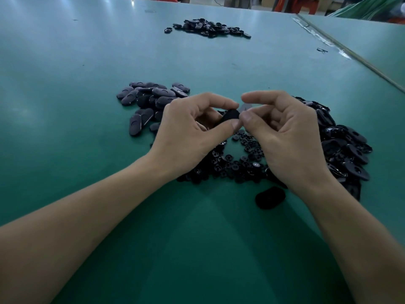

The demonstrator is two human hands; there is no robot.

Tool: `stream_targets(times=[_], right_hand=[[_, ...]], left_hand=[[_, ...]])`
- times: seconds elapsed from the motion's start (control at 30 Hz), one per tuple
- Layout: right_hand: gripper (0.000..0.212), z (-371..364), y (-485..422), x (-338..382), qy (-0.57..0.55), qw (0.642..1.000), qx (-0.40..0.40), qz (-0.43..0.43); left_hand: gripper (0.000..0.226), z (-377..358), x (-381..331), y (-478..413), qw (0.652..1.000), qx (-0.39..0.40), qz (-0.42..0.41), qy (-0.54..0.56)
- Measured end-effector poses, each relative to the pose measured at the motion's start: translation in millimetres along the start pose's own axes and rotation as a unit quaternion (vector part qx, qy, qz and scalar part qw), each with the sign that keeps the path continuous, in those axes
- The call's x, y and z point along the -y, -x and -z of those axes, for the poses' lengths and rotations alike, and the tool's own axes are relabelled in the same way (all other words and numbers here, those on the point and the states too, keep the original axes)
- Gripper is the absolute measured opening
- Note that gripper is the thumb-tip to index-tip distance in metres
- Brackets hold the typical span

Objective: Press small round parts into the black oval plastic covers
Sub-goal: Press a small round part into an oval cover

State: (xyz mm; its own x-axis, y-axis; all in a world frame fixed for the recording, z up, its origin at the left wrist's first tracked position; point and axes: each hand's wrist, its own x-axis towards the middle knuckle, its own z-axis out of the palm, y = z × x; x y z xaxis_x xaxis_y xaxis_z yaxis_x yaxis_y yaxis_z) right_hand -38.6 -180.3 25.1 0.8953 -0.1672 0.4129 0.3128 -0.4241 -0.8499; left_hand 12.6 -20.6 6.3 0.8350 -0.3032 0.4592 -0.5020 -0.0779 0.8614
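Note:
My left hand (188,132) pinches a black oval plastic cover (231,115) between thumb and fingers, above the table. My right hand (285,132) meets it from the right, thumb and curled forefinger closed on the cover's right end; whether a small round part sits under the fingertips is hidden. Below both hands lies a heap of small round black parts (236,159). A pile of oval covers (149,102) lies to the left, and another pile of black covers (344,145) to the right.
The green table (87,150) carries a single black oval piece (270,197) near my right wrist and a far pile of black parts (208,27). A seam with a metal strip (350,55) runs along the right.

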Motion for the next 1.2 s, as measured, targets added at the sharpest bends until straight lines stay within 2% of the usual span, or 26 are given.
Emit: stream_targets(times=[0.1,0.17,0.27,0.37,0.63,0.97,1.1,1.2], right_hand=[[0.022,-1.3,0.4,-1.1,0.014,1.000,-0.011,0.004],[0.019,-2.1,1.7,-3.9,0.090,0.996,-0.002,0.020],[0.014,-4.1,5.1,-7.3,0.264,0.960,0.073,0.050],[0.019,-5.7,6.3,-7.6,0.345,0.925,0.143,0.061],[0.014,-9.5,6.5,-6.9,0.345,0.929,0.122,0.052],[0.007,-9.8,6.6,-3.7,0.225,0.973,0.026,0.043],[0.018,-8.9,4.5,-1.4,0.212,0.976,-0.004,0.048],[0.016,-8.4,4.7,0.5,0.207,0.976,-0.016,0.063]], left_hand=[[0.015,-1.4,1.7,-2.0,1.000,-0.023,0.004,-0.010],[0.015,0.0,3.8,-4.5,0.998,-0.056,0.013,-0.005],[0.015,1.8,5.2,-6.0,0.996,-0.091,0.016,0.005],[0.011,2.2,5.0,-6.1,0.994,-0.103,0.024,0.031],[0.015,1.8,8.1,-7.6,0.992,-0.122,0.032,0.029],[0.012,2.6,9.3,-7.1,0.988,-0.130,0.054,0.064],[0.016,2.7,11.0,-7.7,0.989,-0.119,0.067,0.056],[0.013,2.0,11.1,-7.7,0.991,-0.111,0.060,0.050]])
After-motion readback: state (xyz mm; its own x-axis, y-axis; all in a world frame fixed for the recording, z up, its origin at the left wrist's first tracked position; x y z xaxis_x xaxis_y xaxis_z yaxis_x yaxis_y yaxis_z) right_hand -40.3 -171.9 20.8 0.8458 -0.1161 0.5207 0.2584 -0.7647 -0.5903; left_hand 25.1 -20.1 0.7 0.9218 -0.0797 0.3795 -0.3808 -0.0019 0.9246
